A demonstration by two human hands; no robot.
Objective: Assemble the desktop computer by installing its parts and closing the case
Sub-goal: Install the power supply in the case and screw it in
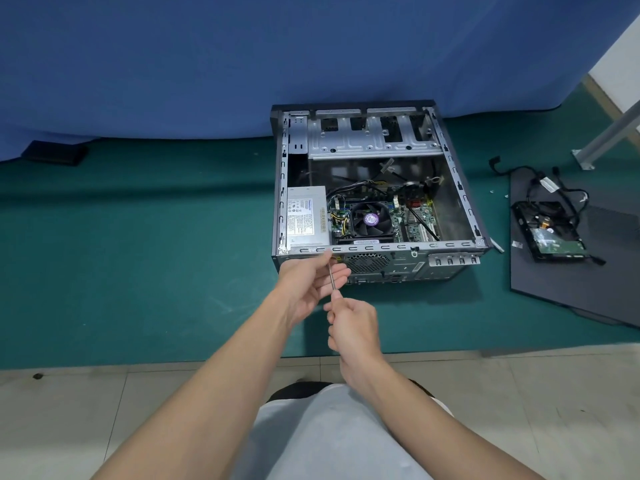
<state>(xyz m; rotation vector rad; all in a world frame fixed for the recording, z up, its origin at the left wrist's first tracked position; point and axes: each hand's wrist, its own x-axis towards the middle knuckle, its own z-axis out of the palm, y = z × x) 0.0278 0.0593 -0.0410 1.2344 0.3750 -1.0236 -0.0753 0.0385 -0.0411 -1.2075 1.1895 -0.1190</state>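
On the green mat (138, 254) lay the open computer case (381, 247), its grey power supply (306, 216) bearing a printed label too small to read and the fan (370, 220) a purple sticker. At its near left corner the left hand (311, 285) pinched the screwdriver (331, 277) shaft between thumb and fingers, while the right hand (353, 327) curled tight round the handle. A hard drive (554, 240) rested on the dark side panel (571, 296) to the right.

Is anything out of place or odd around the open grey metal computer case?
Yes. The black hard drive with tangled black cables lies outside the open grey metal computer case, on the dark flat side panel to its right. Two small silver screws lie loose on the green mat between them. No damage shows.
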